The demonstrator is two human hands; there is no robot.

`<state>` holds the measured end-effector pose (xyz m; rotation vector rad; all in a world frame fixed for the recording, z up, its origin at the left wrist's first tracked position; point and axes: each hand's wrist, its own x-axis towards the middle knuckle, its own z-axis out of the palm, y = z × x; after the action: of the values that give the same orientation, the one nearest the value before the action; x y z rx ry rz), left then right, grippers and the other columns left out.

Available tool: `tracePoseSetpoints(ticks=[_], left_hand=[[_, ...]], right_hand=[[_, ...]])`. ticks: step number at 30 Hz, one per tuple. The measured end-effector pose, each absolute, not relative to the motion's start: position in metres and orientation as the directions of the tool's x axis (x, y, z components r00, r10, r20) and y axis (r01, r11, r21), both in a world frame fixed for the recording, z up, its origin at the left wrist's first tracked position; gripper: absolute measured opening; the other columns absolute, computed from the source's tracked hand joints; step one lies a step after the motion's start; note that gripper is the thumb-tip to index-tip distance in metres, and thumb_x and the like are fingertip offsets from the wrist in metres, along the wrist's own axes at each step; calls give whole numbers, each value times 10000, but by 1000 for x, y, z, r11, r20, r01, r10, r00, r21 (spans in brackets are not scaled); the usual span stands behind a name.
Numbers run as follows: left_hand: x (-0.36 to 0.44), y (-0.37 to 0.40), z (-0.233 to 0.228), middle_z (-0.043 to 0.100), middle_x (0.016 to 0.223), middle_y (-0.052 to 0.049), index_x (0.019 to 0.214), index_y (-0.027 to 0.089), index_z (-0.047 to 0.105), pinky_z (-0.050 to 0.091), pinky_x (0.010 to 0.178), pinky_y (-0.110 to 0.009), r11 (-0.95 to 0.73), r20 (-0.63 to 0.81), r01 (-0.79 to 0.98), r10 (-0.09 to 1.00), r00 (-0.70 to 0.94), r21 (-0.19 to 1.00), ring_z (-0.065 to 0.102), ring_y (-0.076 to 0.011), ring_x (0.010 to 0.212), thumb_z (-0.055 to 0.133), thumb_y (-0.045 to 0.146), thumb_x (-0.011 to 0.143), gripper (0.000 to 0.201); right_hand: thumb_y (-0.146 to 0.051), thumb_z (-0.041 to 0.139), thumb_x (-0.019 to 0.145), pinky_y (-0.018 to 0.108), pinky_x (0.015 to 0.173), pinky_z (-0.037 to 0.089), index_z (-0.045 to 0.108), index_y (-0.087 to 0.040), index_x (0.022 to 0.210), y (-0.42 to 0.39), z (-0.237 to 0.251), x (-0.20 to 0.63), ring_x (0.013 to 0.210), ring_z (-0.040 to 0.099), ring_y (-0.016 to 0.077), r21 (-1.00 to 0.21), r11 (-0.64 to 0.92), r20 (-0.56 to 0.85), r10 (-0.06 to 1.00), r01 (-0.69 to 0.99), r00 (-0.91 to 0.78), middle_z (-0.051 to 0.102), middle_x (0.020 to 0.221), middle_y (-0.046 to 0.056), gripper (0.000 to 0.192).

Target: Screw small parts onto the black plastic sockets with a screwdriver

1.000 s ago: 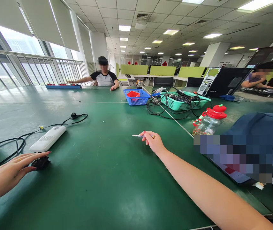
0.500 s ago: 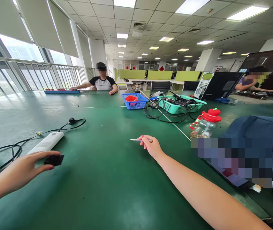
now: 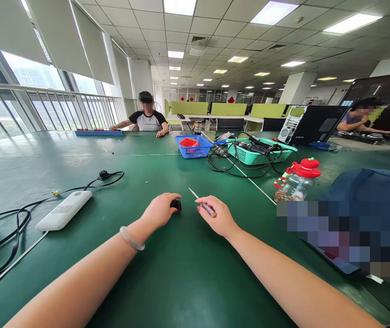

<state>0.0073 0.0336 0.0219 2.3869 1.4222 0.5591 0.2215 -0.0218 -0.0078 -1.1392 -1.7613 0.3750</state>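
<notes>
My left hand [image 3: 160, 209], with a pale bangle [image 3: 132, 238] on its wrist, is closed on a small black block-like piece [image 3: 176, 205] whose kind I cannot make out. The piece is low over the green tabletop [image 3: 153, 291] or on it; which one I cannot tell. To its right, my right hand [image 3: 217, 214] grips a slim screwdriver [image 3: 208, 209] by its clear handle. The metal shaft points up and left, away from me. A small gap separates the screwdriver tip from the black piece.
A white power strip [image 3: 65, 210] and black cable [image 3: 18, 216] lie left. Ahead are a blue basket [image 3: 195, 151] and a green basket [image 3: 249, 158] of cables. A red-lidded bottle [image 3: 295, 182] and dark blue bag [image 3: 369, 191] stand right. A person [image 3: 148, 119] sits across the table.
My left hand has moved from the far left to the middle, carrying the black piece close to my right hand. The screwdriver has turned, its tip swinging from leftward to forward.
</notes>
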Motion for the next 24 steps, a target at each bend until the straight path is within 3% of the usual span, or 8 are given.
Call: tracePoseSetpoints(ticks=[10,20,24], left_hand=[[-7,49,-8,698,1109,-27,1255,267,544,514,975,-338,-387,150,656,909,388,648,658,-197,1020,681,237,716,557],[-2,44,-5,689,1162,-47,1213,276,609,466,1006,-408,-423,144,679,892,428,600,608,-252,1086,638,243,742,472],[-1,43,-4,691,1139,-61,1202,269,625,474,979,-413,-433,147,690,889,435,579,610,-259,1060,628,249,750,452]], right_hand=[[-258,510,886,293,654,375,633,-204,821,-39,-2,202,651,529,148,-196,780,657,555,595,-511,647,726,24,149],[-262,511,890,298,655,340,637,-200,828,-40,-5,197,638,495,146,-104,784,634,526,612,-566,630,709,18,153],[-237,510,880,300,648,315,637,-195,795,-40,-5,191,626,466,142,-9,772,595,515,636,-617,597,691,15,158]])
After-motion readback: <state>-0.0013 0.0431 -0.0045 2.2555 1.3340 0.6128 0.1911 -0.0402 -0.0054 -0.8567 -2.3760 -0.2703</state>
